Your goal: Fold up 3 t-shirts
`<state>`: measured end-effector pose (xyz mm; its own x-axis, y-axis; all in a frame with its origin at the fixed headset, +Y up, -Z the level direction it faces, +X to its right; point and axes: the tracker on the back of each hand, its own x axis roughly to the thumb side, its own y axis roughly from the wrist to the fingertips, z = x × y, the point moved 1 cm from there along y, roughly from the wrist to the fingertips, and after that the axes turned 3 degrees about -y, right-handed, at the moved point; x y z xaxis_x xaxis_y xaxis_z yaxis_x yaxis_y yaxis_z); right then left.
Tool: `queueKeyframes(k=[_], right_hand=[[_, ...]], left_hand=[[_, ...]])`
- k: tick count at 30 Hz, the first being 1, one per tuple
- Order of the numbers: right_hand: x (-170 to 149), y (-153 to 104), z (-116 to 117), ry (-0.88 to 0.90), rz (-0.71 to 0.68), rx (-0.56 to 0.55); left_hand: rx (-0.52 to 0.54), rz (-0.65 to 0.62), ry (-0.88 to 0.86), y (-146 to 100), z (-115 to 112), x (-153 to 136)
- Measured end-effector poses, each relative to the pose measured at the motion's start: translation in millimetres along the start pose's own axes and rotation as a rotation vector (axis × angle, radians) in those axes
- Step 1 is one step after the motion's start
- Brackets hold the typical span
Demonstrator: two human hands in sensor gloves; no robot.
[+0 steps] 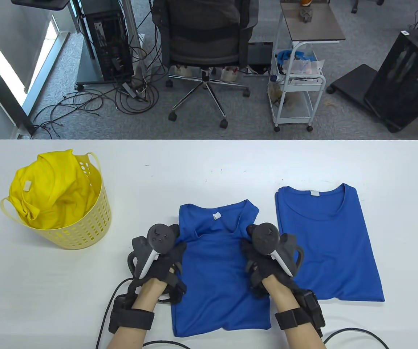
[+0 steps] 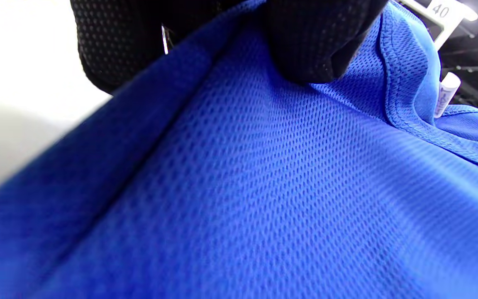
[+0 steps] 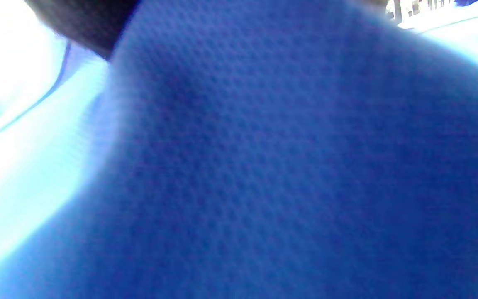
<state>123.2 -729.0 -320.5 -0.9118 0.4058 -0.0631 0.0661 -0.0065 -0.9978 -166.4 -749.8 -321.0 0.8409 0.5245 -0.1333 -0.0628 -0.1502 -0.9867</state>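
Both hands on the centre shirt (image 1: 219, 276): left hand (image 1: 159, 254) pinches its 9 o'clock edge, right hand (image 1: 267, 254) grips the 3 o'clock edge. Long axis 12–6, collar at 12. Hands equally near.

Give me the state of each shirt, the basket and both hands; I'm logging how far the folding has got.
Middle blue shirt: sides folded in, collar end lifted and rumpled, gripped at both edges.
Right blue shirt: sides folded in, lying flat, untouched.
Yellow shirt: crumpled in the basket.
Basket: upright, holding the yellow shirt.
Left hand: grips the middle shirt's left edge.
Right hand: on the middle shirt's right edge, grip hidden.
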Motion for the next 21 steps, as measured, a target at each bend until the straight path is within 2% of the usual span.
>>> queueKeyframes(k=[7, 21], right_hand=[[-14, -14, -44, -0.026, -0.018, -0.05], [-82, -53, -121, -0.093, 0.118, -0.058]], left_hand=[[-0.006, -0.069, -0.113, -15, -3, 25], [-0.123, -0.17, -0.146, -43, -43, 112]])
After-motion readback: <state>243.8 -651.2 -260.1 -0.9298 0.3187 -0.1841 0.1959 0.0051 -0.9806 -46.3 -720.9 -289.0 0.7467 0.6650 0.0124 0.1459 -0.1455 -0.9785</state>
